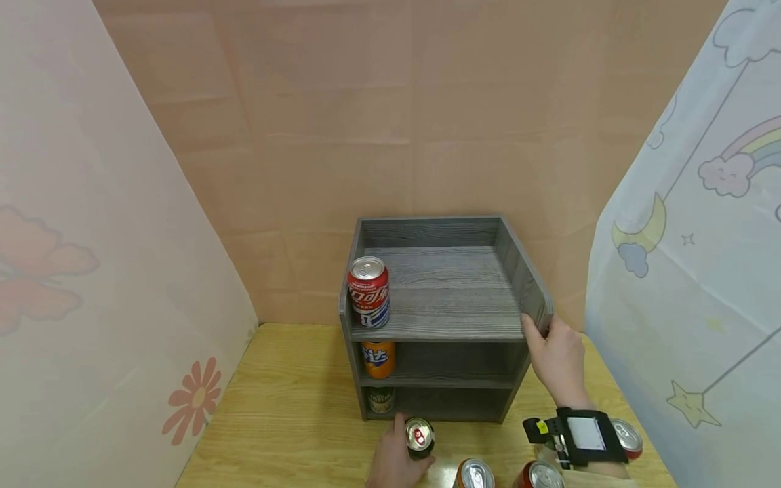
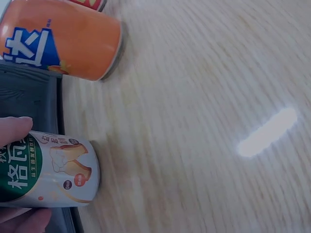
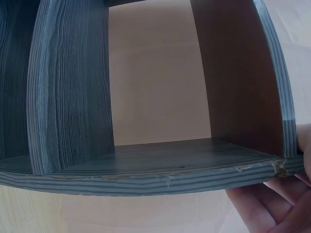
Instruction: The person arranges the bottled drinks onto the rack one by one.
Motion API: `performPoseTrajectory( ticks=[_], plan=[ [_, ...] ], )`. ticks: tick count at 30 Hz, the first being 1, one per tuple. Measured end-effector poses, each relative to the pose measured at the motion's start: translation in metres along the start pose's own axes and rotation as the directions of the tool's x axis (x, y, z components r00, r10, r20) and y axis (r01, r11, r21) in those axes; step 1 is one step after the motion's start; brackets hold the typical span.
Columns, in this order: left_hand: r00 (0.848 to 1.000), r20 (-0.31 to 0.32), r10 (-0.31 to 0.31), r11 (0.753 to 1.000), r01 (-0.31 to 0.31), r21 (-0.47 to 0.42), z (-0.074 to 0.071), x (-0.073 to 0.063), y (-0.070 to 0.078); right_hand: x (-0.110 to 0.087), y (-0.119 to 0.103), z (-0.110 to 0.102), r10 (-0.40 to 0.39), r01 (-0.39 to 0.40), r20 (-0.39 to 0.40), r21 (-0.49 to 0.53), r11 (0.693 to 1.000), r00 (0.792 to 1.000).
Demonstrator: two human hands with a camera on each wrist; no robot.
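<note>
In front of the grey wood-grain shelf, my left hand grips a drink can, thumb and fingers on opposite sides. The left wrist view shows that can's white and green label close to the shelf's dark edge. My right hand holds the front of the shelf's right side panel, thumb on the inside; its fingers wrap the outer side. Against the left wall stand a red cola can on top, an orange can midway and a green-gold can at the bottom.
Near the front of the wooden table stand an orange can and a red can. Another red can is partly behind my right wrist strap. Printed cloth panels flank the table, and a brown sheet hangs behind the shelf.
</note>
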State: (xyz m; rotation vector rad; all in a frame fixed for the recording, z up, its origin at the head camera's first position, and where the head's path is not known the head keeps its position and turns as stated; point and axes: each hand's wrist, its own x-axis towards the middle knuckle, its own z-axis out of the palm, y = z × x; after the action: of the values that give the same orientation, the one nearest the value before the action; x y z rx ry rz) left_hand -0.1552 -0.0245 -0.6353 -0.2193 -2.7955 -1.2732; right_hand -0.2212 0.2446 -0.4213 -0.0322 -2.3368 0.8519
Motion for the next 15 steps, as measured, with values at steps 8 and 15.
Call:
performPoseTrajectory(
  ticks=[8,15],
  plan=[
    [0.993,-0.075,0.090,0.996,-0.091,-0.001,-0.010,0.004,0.007,0.001,0.000,0.000,-0.003,0.003,-0.009,0.001,1.000,1.000],
    [0.988,-0.092,0.122,0.993,-0.121,0.012,-0.015,0.013,0.010,-0.002,0.000,-0.001,0.006,-0.006,0.008,0.004,1.000,1.000]
  ],
)
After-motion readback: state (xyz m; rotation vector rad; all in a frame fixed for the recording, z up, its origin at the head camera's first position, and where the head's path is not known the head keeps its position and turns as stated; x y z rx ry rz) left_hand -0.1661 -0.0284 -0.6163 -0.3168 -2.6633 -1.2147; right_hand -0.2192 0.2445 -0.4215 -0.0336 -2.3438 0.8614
